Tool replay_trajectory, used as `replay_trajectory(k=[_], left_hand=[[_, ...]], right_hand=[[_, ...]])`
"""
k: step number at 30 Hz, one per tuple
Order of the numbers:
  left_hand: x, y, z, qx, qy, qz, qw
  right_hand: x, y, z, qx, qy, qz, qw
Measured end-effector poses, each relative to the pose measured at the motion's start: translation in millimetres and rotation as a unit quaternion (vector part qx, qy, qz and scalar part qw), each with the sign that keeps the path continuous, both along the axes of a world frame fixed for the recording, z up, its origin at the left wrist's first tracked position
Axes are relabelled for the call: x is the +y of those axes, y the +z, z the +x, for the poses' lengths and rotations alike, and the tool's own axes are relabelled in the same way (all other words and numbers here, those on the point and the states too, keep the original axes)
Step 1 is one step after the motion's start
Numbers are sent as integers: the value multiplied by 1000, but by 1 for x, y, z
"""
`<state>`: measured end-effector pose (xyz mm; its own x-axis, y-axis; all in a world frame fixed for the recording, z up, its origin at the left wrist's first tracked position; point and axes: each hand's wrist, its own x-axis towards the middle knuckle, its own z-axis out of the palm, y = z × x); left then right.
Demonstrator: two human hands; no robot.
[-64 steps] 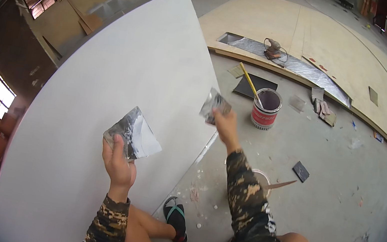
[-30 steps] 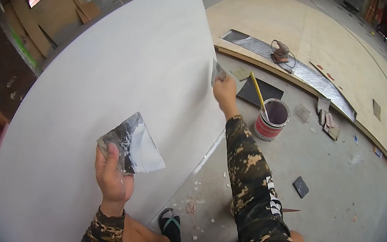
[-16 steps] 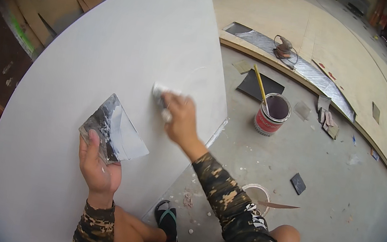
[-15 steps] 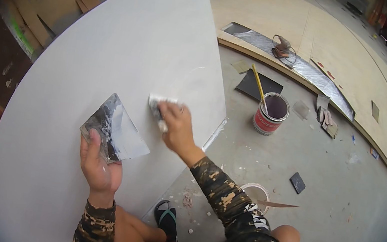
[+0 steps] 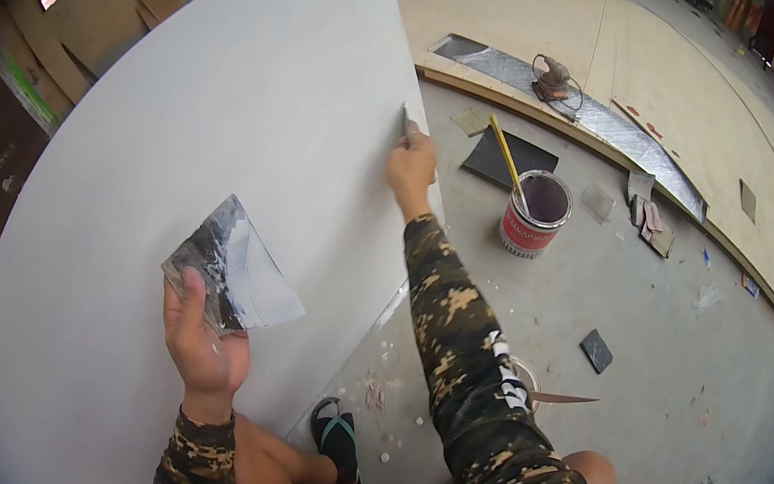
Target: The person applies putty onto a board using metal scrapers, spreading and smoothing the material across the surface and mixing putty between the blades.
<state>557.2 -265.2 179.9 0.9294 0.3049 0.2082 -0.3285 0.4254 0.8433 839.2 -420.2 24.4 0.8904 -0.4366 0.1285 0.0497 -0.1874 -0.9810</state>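
A large white panel [image 5: 125,231] fills the left and middle of the head view. My left hand [image 5: 207,345] grips a flat, dark board [image 5: 237,264] by its lower left corner; white filler is smeared over its right part. Far out along the panel's right edge reaches my right hand [image 5: 412,170], its fingers closed round a putty knife [image 5: 406,115]. Only a narrow part of that knife shows past the knuckles, close to the panel surface. Most of it is hidden by the hand.
On the grey floor stands a red-labelled paint can [image 5: 531,229] with a yellow-handled stick [image 5: 506,160] in it. Close by lie a black sheet [image 5: 512,158] and a dark sanding block [image 5: 596,351]. A sander [image 5: 554,81] rests on the wooden platform [image 5: 516,4]. A round tub sits partly behind my right forearm.
My right hand has moved up and right with the putty knife, from the panel's middle to its right edge. The left hand and board stay nearly in place.
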Motion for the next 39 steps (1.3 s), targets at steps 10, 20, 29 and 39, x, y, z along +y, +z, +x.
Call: replay_trajectory(k=[10,20,29,39], left_hand=[[-6,-3,4,27,2,21,999],[22,11,-15,3,24,10,1000],[19,5,-1,23,-15,16,1000],[-6,5,-2,16,-32,-16,999]], right_hand=[[-65,-43,-19,57,45,98,993],[-32,29,-8,-8,128,-15,992],[48,-43,-178,-192,189,-254,929],[-82,-96,22,52,31,48,997]])
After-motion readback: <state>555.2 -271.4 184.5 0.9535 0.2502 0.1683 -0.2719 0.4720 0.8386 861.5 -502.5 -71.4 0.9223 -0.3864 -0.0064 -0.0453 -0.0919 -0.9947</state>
